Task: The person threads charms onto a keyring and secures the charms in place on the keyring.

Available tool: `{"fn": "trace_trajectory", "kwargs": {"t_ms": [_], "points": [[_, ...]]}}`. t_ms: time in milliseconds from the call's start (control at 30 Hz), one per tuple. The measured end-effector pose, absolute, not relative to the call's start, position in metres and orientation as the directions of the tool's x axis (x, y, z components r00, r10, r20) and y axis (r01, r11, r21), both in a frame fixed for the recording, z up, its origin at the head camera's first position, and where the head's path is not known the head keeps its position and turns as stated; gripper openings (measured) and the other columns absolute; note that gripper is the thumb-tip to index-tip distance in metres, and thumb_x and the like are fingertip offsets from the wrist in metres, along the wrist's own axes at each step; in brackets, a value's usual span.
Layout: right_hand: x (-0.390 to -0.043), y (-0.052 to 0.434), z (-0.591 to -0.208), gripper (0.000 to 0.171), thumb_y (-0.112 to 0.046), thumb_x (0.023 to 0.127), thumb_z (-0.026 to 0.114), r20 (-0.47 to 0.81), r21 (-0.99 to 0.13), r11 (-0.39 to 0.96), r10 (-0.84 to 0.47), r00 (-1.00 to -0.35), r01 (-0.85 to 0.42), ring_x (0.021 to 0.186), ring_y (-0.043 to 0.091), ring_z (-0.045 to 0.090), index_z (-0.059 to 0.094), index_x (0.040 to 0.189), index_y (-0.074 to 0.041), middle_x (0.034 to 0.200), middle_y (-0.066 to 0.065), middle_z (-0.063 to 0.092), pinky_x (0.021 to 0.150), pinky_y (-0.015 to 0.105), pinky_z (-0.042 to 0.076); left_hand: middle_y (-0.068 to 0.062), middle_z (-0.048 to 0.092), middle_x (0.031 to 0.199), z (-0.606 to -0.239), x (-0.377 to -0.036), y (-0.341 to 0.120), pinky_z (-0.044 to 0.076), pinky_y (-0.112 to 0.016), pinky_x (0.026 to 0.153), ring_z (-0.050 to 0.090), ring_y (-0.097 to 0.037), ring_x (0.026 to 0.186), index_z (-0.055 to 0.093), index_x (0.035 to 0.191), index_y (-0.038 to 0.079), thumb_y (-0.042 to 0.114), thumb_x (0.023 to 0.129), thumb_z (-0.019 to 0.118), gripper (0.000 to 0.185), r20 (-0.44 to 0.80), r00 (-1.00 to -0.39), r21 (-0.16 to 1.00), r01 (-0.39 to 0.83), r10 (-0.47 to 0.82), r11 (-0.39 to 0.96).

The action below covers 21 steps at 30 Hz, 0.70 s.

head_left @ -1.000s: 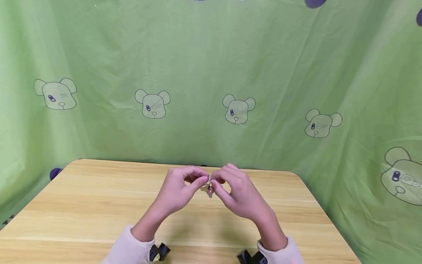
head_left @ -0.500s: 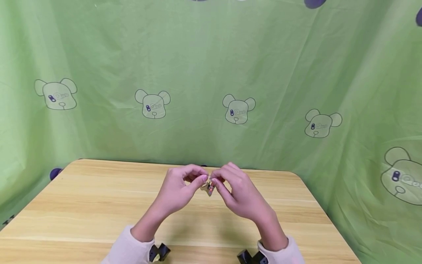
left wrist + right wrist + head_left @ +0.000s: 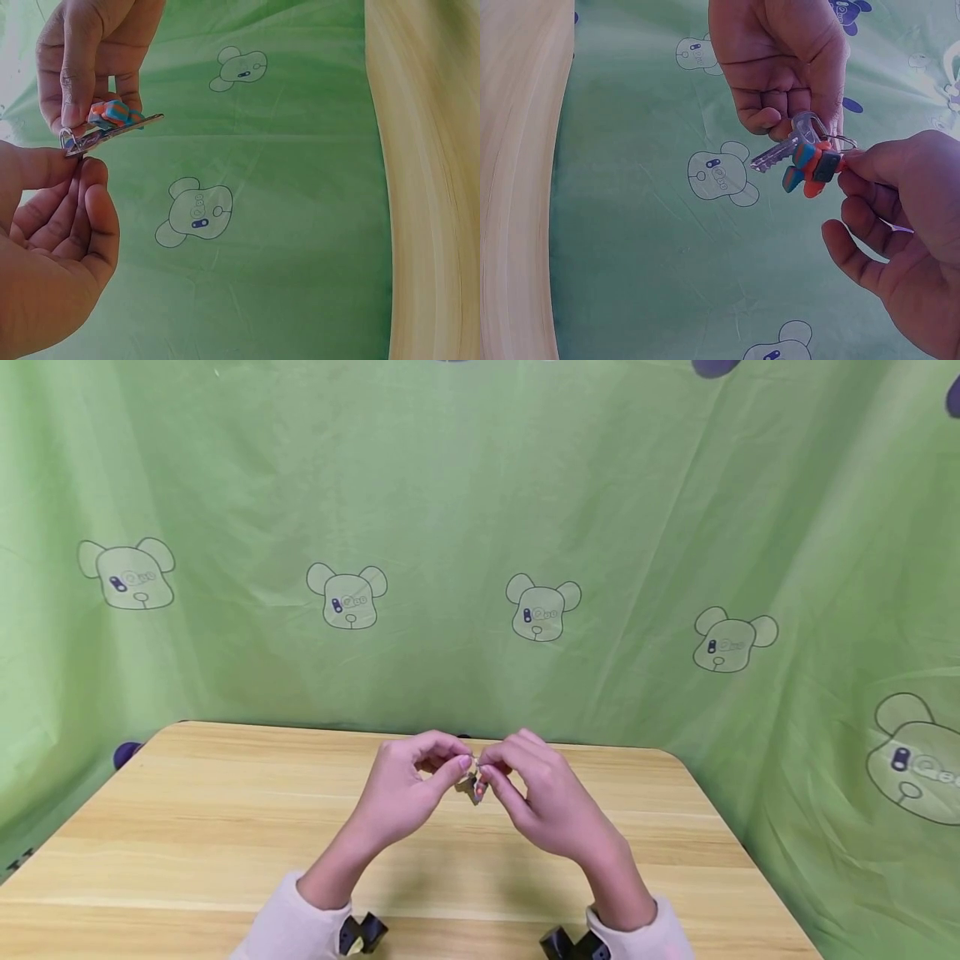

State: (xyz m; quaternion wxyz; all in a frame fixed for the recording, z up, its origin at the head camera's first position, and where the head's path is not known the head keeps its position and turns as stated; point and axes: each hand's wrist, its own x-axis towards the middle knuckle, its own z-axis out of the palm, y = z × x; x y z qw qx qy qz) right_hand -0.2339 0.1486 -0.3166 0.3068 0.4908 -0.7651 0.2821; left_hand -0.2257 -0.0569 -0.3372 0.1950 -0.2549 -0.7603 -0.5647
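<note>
Between the fingertips of both hands hang a silver key (image 3: 775,155), a thin metal key ring (image 3: 841,139) and a small orange-and-blue charm (image 3: 825,166). My left hand (image 3: 408,789) pinches the key by its head, close to the ring, with thumb and index finger. My right hand (image 3: 551,802) pinches the end of the charm beside the ring. In the left wrist view the key's blade (image 3: 131,127) points away from the fingers, the charm lying just above it. Fingertips partly hide the ring, so whether the charm is threaded on it I cannot tell.
Beneath the hands lies a wood-grain table (image 3: 225,827). A green curtain (image 3: 442,652) printed with bear heads hangs behind and along the sides. Black wrist-worn devices (image 3: 363,933) sit at both pale sleeves (image 3: 296,927).
Both hands keep their hold and stay nearly in place. The left fingertips have risen slightly, and the key and charm have shifted a little up and left.
</note>
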Motion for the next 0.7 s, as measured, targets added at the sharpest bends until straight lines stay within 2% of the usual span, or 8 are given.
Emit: {"fn": "trace_trajectory", "kwargs": {"t_ms": [267, 467, 700], "points": [[-0.2342, 0.1494, -0.3175, 0.014, 0.005, 0.092, 0.069, 0.738, -0.156, 0.355, -0.578, -0.347, -0.922, 0.082, 0.010, 0.057, 0.068, 0.096, -0.009, 0.087, -0.006, 0.066, 0.071, 0.023, 0.048, 0.006, 0.074, 0.084, -0.3381, -0.2265, -0.0568, 0.057, -0.030, 0.066, 0.068, -0.012, 0.072, 0.075, 0.103, 0.012, 0.009, 0.096, 0.071, 0.008, 0.580, -0.792, 0.765, 0.610, 0.190, 0.208], [-0.2351, 0.1501, -0.3178, 0.013, 0.004, 0.093, 0.069, 0.729, -0.169, 0.358, -0.581, -0.361, -0.918, 0.082, 0.010, 0.057, 0.068, 0.096, -0.008, 0.086, -0.007, 0.065, 0.071, 0.023, 0.048, 0.006, 0.074, 0.083, -0.3383, -0.2275, -0.0578, 0.056, -0.030, 0.063, 0.070, -0.019, 0.071, 0.076, 0.101, 0.012, 0.010, 0.095, 0.072, 0.007, 0.571, -0.795, 0.767, 0.605, 0.203, 0.213], [-0.2349, 0.1501, -0.3180, 0.013, 0.004, 0.093, 0.069, 0.729, -0.173, 0.368, -0.576, -0.370, -0.913, 0.083, 0.010, 0.056, 0.068, 0.095, -0.009, 0.086, -0.008, 0.065, 0.071, 0.023, 0.048, 0.006, 0.075, 0.084, -0.3390, -0.2278, -0.0580, 0.058, -0.031, 0.066, 0.069, -0.010, 0.072, 0.077, 0.098, 0.011, 0.012, 0.095, 0.074, 0.005, 0.575, -0.792, 0.755, 0.610, 0.204, 0.240]]}}
